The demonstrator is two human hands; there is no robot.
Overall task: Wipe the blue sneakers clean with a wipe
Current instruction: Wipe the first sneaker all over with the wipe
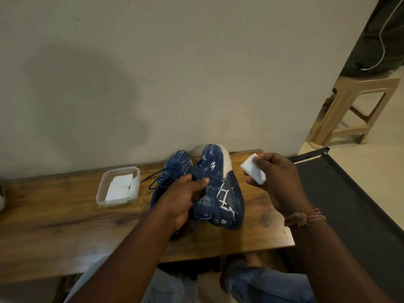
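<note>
Head: clear tub holds folded wipes.

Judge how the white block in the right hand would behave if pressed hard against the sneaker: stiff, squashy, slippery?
The white block looks like foam, so it probably squashes a little. The right hand pinches it with fingertips alone, which suggests it is light. Its matte surface looks unlikely to slip on the sneaker that the left hand grips.

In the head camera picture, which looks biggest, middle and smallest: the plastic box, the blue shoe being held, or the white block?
1. Blue shoe, held in the left hand.
2. Plastic box.
3. White block, in the right hand.
</note>
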